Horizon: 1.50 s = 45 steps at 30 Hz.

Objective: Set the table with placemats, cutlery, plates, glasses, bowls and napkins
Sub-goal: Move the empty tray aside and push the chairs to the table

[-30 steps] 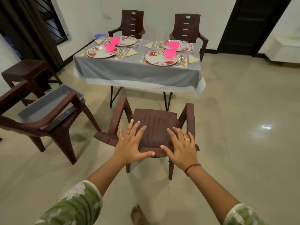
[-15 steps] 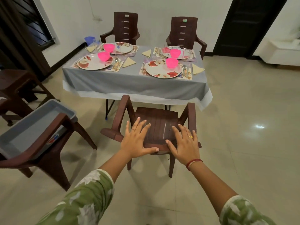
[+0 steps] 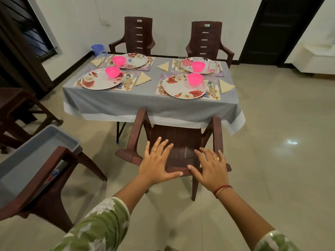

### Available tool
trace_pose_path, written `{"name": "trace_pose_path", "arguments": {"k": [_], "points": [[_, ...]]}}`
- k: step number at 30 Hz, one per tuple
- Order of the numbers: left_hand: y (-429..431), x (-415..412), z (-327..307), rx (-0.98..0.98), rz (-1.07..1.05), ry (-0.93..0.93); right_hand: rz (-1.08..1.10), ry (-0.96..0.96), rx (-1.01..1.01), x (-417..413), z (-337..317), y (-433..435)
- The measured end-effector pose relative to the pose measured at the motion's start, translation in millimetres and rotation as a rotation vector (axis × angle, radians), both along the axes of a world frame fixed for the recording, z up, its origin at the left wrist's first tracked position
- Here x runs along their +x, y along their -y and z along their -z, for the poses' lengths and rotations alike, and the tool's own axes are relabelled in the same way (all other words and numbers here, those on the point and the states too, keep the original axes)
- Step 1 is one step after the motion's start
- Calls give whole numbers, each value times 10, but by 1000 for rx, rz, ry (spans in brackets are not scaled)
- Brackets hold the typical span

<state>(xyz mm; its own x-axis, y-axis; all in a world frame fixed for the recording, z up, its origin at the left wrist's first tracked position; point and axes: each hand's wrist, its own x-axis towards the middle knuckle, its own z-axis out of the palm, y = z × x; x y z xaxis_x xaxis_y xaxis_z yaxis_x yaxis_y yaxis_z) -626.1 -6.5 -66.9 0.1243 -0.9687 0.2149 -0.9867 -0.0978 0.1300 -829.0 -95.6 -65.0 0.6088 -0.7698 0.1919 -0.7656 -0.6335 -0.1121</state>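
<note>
Left hand (image 3: 155, 163) and right hand (image 3: 210, 169), fingers spread flat, rest on the brown armchair (image 3: 178, 136) backrest. Four place settings lie on the tabletop (image 3: 143, 100). Advised: push evenly with both palms, square to the near floral plate (image 3: 178, 89), without the armrests snagging the hanging tablecloth (image 3: 181, 113).

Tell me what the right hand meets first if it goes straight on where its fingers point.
The right hand lies flat on the chair; beyond that, probably the tablecloth's hanging edge, though depth is unclear.
</note>
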Motion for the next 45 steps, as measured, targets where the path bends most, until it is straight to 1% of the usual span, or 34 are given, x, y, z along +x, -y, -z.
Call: {"name": "trace_pose_path", "arguments": {"k": [3, 6, 8, 10, 12, 15, 18, 21, 26, 28, 31, 34, 37, 40, 45], "points": [[51, 23, -9, -1, -9, -10, 15, 4, 1, 32, 4, 72], [55, 33, -35, -26, -1, -83, 54, 21, -2, 61, -2, 55], [-52, 76, -40, -100, 2, -177, 73, 96, -3, 147, -32, -95], [-269, 166, -36, -189, -21, -224, 57, 202, 0, 303, -77, -351], [-636, 337, -20, -246, -63, -216, 25, 293, 10, 545, -104, -689], [-1346, 767, 13, -262, -164, -181, -20, 398, 32, 1018, -122, -1232], [-2313, 1294, 29, -242, -272, -140, -93, 449, 75, 1617, -123, -1965], [-3295, 1821, 18, -213, -393, -58, -186, 510, 147, 2213, -93, -2696], [-4927, 2564, -35, -178, -642, -29, -388, 521, 269, 3211, -85, -3872], [-5437, 2806, -107, -157, -711, -2, -457, 520, 303, 3569, -143, -4262], [-5987, 3171, -195, -137, -831, 42, -573, 531, 302, 4095, -247, -4700], [-6401, 3568, -243, -156, -927, 38, -660, 542, 320, 4657, -275, -5043], [-6719, 4094, -247, -160, -954, 50, -704, 530, 325, 5247, -221, -5302], [-6920, 4725, -279, -132, -981, 12, -719, 497, 358, 5839, -141, -5457], [-7002, 5721, -392, -54, -905, -36, -730, 418, 391, 6623, -146, -5539]]}}
